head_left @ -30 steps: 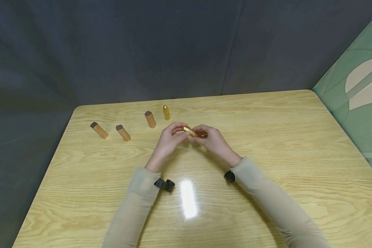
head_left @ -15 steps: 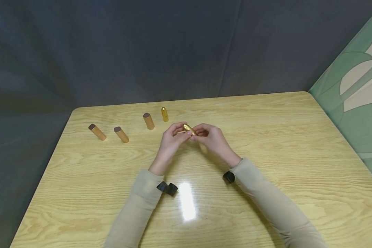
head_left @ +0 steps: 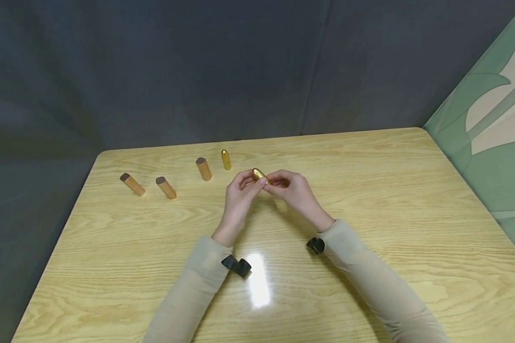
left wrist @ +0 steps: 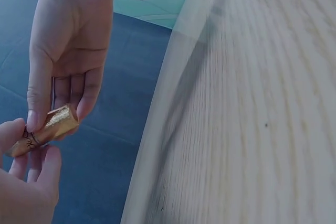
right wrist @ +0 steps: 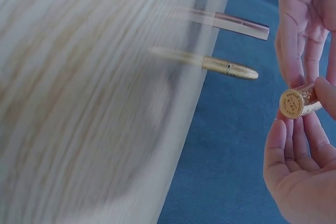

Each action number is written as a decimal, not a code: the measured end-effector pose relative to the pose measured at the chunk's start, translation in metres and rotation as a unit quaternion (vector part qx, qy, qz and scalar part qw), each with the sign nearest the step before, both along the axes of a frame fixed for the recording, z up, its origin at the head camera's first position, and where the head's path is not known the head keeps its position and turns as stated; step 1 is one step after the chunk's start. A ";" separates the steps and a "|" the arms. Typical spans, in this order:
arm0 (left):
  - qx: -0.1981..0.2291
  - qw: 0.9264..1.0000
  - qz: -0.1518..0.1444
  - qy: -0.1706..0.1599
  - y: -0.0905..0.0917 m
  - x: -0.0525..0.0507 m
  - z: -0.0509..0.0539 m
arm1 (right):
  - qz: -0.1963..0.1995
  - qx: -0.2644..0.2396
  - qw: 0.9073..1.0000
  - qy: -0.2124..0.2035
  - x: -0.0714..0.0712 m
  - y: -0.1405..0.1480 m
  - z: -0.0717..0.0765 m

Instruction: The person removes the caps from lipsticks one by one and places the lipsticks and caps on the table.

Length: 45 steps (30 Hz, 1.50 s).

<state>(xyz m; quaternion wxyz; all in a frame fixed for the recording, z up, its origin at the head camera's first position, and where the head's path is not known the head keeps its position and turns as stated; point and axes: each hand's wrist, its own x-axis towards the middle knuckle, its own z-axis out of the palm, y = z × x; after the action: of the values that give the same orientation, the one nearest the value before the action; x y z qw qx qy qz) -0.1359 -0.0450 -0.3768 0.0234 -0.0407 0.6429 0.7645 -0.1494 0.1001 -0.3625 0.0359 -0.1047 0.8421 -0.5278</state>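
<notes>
A shiny gold lipstick tube [head_left: 259,175] with a rounded end is held above the middle of the table. My left hand [head_left: 239,197] pinches it between thumb and fingers from the left. From the other side my right hand [head_left: 296,193] also grips it with thumb and fingertips, hiding its lower end in the head view. The right wrist view shows the round base of this lipstick [right wrist: 291,104], which bears small print. Dark marks cross the gold lipstick [left wrist: 52,127] in the left wrist view. Behind the left hand stands a second gold lipstick [head_left: 226,160], upright.
Three copper-coloured tubes with dark tops stand at the left: one [head_left: 203,169] near the gold lipstick, another [head_left: 166,187] closer in, and the last [head_left: 132,184] farthest left. The wooden table [head_left: 390,200] ends at a dark curtain [head_left: 240,71] behind.
The held lipstick has tilted up, its rounded end raised a little. My left wrist has shifted slightly to the right, and both hands have kept their hold. The view has moved slightly.
</notes>
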 end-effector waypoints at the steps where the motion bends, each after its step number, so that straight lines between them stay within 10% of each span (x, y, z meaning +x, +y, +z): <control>1: 0.002 1.000 0.003 0.003 0.001 0.000 0.000 | 0.000 -0.002 1.000 -0.002 0.000 0.000 0.000; 45: 0.063 0.998 0.031 0.011 0.009 0.001 -0.006 | 0.054 0.005 0.997 -0.058 -0.001 0.011 0.001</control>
<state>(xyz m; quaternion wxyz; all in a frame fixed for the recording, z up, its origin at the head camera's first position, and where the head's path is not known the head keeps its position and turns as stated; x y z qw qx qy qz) -0.1354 -0.0359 -0.3827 -0.0050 -0.0502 0.5925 0.8040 -0.1506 0.1110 -0.3617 0.1136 -0.1193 0.8341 -0.5264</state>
